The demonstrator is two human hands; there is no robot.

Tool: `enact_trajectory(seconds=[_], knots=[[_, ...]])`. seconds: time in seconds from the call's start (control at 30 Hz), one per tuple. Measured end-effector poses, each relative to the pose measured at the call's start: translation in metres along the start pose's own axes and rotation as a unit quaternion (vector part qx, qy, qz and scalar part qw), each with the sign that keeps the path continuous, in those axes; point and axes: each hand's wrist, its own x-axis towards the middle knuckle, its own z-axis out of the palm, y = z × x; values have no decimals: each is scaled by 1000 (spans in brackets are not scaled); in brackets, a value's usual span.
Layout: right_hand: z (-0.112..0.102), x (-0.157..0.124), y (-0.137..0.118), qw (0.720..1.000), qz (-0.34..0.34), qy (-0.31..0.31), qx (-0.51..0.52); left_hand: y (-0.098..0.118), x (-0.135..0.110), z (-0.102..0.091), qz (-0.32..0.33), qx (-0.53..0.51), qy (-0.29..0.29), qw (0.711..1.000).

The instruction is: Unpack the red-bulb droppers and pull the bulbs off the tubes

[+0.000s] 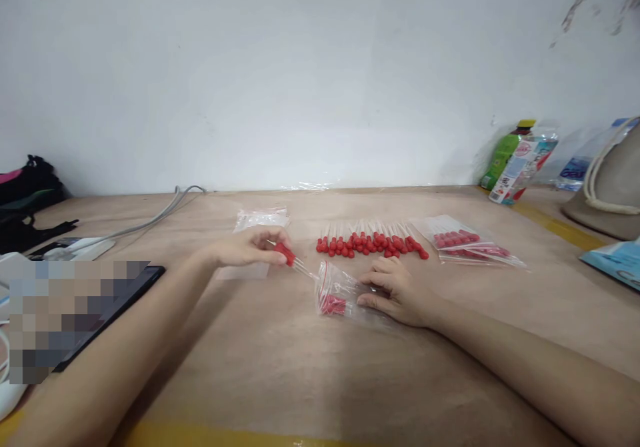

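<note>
Head view: a person's left hand (250,248) is pinching a dropper (287,255) by its red bulb between thumb and fingertips, its glass tip pointing into the mouth of a clear bag (340,295). The right hand (395,290) is lying flat on that bag, fingers stretched, pressing it to the table (280,367). Loose droppers (373,242) are lying in a row just behind, filled bags (470,241) to their right.

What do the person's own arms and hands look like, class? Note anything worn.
The left forearm and right forearm are bare, with no sleeves in view. The left hand and right hand are ungloved; no watch, bracelet or ring shows on either.
</note>
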Motion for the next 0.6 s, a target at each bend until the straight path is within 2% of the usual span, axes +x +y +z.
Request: enact_trajectory(seconds=[0.07, 0.13, 0.2, 0.27, 0.3, 0.43, 0.53, 0.6], knots=[[1, 0, 0, 1000, 1, 1, 5, 0, -10, -21, -2, 10, 81, 997], [1, 1, 1, 1000, 4, 1, 6, -3, -13, -33, 11, 48, 207, 977], [1, 1, 1, 1000, 8, -1, 7, -11, -7, -33, 31, 96, 333, 937], [0, 1, 0, 1000, 10, -6, 11, -21, 7, -24, 52, 133, 407, 902], [0, 1, 0, 1000, 11, -7, 13, -26, 16, -17, 62, 155, 424, 890], [-1, 1, -2, 1000, 17, -8, 11, -40, 43, 17, 102, 227, 392, 886], [-1, 0, -2, 1000, 18, -7, 6, -45, 52, 38, 117, 298, 359, 877], [0, 1, -2, 1000, 19, -8, 4, -48, 54, 48, 110, 312, 339, 881]])
